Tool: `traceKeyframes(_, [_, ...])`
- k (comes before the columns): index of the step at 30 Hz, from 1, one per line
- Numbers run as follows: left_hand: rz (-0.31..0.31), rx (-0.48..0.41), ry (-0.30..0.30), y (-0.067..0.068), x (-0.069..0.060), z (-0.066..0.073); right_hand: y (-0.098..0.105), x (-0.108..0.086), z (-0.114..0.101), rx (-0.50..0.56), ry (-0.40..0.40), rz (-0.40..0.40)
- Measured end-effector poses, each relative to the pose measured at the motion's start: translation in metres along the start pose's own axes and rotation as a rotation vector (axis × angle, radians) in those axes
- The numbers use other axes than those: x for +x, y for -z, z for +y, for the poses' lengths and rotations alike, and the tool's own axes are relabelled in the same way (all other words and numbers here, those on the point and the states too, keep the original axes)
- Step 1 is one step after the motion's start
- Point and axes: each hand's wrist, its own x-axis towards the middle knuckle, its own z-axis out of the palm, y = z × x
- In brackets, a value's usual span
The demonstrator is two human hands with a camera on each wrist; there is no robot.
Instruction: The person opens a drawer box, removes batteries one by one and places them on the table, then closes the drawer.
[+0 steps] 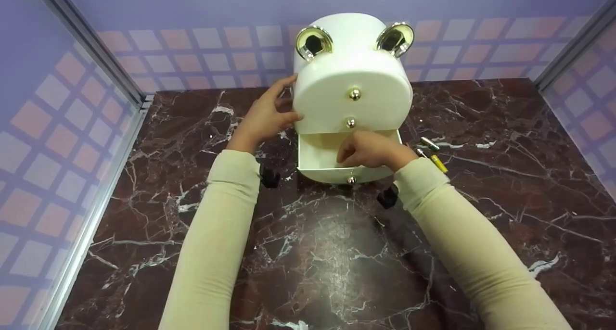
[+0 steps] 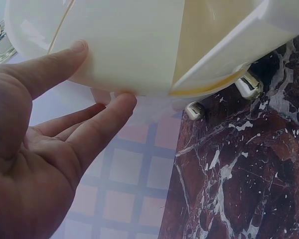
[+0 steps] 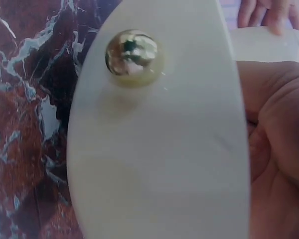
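A white rounded drawer box [image 1: 353, 70] with two gold-rimmed, eye-like rings on top stands at the back of the table. Its lowest drawer [image 1: 315, 157] is pulled out. My left hand [image 1: 265, 116] touches the left side of the box, thumb on the front face and fingers fairly straight along the side. Inside the drawer is my right hand [image 1: 368, 149], fingers bent down toward the drawer floor. Its fingertips are hidden behind the drawer front [image 3: 159, 149] in the right wrist view, so I cannot see whether they hold anything.
Several small battery-like cylinders lie right of the box, among them a green one [image 1: 429, 143] and a yellow one [image 1: 439, 163]. The drawer front carries a gold knob [image 1: 352, 180]. A tiled-pattern wall [image 1: 231, 46] rises behind the dark marbled table [image 1: 308, 262].
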Motion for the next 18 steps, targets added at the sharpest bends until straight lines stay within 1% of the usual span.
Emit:
traceKeyframes(4, [0.001, -0.003, -0.002, 0.0, 0.0, 0.0, -0.003, 0.008, -0.003, -0.087, -0.033, -0.06])
traceKeyframes(7, [-0.002, -0.009, -0.008, 0.0, 0.0, -0.002, -0.006, 0.013, -0.003, -0.116, -0.058, -0.095])
traceKeyframes(13, [-0.01, -0.016, -0.009, -0.001, 0.0, -0.005, -0.01, 0.019, 0.002, -0.133, -0.05, -0.135])
traceKeyframes(18, [-0.007, -0.025, -0.017, 0.001, 0.0, -0.005, -0.008, 0.022, 0.0, -0.13, -0.061, -0.171])
